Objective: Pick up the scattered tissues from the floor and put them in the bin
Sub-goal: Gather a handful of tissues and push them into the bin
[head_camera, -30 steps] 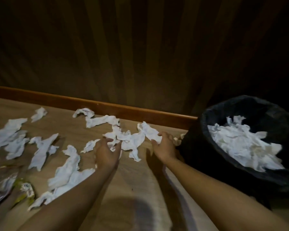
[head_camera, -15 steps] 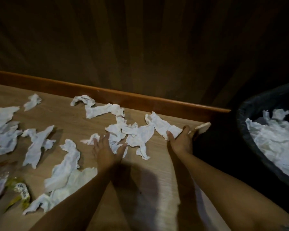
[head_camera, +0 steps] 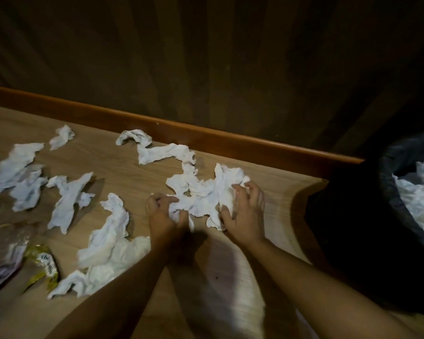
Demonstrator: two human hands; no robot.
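Note:
Several crumpled white tissues lie scattered on the wooden floor. A bunched clump of tissues (head_camera: pixel 201 192) sits between my hands. My left hand (head_camera: pixel 163 212) is closed on the clump's left end. My right hand (head_camera: pixel 245 211) curls its fingers over the right end. More tissues lie near the skirting (head_camera: pixel 162 152), at the left (head_camera: pixel 66 199) and beside my left forearm (head_camera: pixel 105 243). The black-lined bin (head_camera: pixel 387 204) stands at the right edge, with white tissues (head_camera: pixel 421 199) inside it.
A wooden skirting board (head_camera: pixel 230 140) runs along the dark panelled wall behind the tissues. A yellow snack wrapper (head_camera: pixel 43 265) and clear plastic packaging (head_camera: pixel 3 255) lie at the lower left. Bare floor shows between my hands and the bin.
Both hands have gone from lying flat on the floor to closing on the middle tissues and drawing them together into a clump. The view has shifted left, so the bin sits further right.

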